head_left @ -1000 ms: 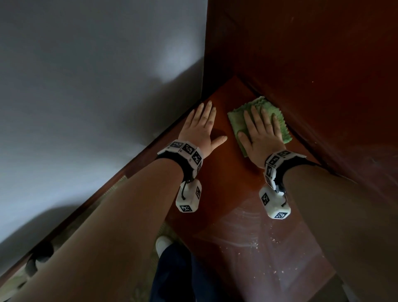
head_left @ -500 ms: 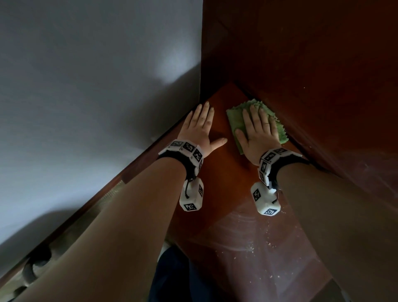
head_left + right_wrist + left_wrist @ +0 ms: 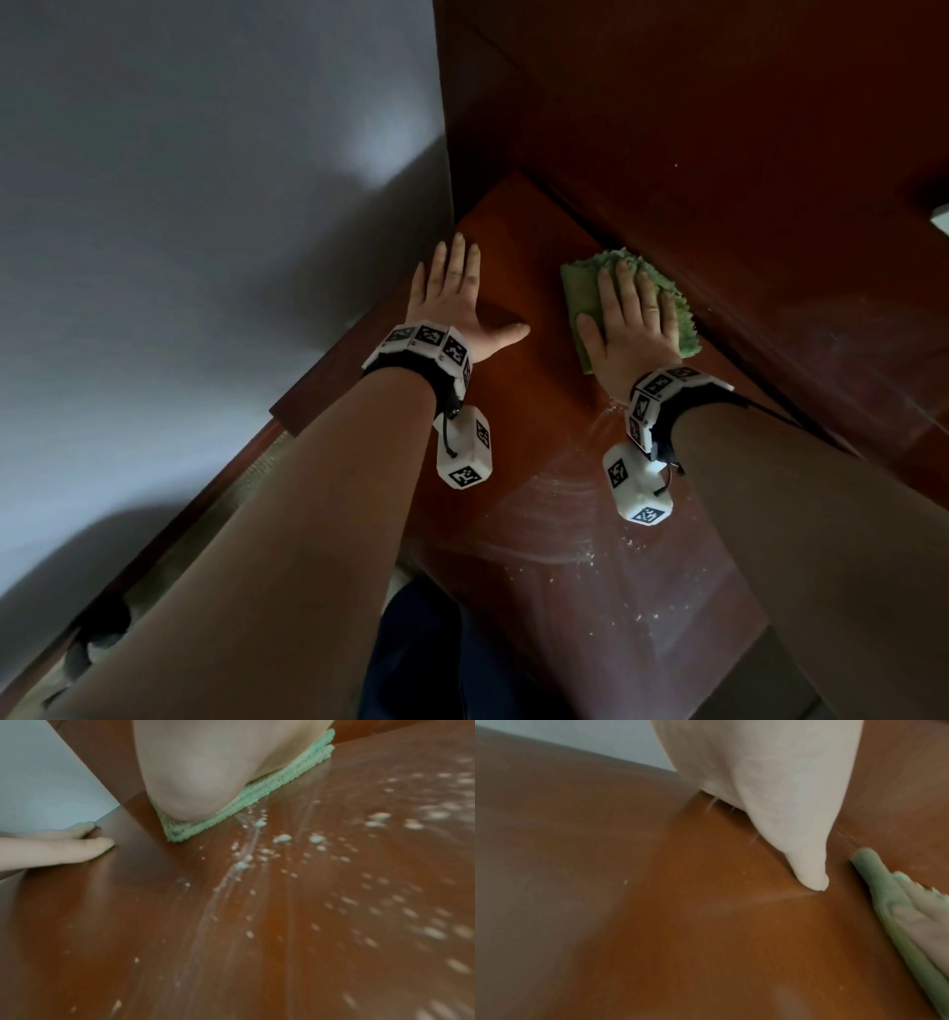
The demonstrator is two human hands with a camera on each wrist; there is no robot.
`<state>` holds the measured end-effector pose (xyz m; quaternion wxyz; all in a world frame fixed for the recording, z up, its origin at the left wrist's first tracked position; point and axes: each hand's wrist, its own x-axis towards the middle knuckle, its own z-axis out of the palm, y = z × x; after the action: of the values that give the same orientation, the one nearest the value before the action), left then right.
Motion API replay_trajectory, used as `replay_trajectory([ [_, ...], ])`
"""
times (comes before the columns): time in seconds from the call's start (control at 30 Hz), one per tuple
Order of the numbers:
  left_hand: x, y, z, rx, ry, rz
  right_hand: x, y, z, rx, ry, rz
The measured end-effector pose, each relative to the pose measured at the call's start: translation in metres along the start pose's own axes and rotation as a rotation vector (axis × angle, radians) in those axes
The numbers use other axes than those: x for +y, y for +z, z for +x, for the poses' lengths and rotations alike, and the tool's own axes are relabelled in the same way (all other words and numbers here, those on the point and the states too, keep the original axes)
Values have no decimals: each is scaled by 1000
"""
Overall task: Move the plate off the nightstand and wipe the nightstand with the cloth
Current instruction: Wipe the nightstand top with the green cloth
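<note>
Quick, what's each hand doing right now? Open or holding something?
Left hand: open, flat on the nightstand, holding nothing.
Right hand: open, fingers straight, pressing the green cloth onto the nightstand.

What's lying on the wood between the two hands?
Nothing: a bare strip of nightstand separates the left hand from the cloth under the right hand. The head view shows it; the crumbs lie nearer the person.

A grey wall (image 3: pixel 179 231) stands to the left, tall dark wooden panelling (image 3: pixel 719 128) on the right, white crumbs (image 3: pixel 282 837) scattered about
</note>
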<state>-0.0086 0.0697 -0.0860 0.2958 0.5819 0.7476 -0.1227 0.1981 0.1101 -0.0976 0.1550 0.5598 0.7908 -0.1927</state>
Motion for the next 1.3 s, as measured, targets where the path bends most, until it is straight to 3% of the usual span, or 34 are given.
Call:
replay_trajectory([
  [0.57,-11,14,-19,-23,42,48,5,18,-33,17,253,82],
  [1.3,-41,27,-56,-69,149,85,-62,61,-97,13,319,98],
])
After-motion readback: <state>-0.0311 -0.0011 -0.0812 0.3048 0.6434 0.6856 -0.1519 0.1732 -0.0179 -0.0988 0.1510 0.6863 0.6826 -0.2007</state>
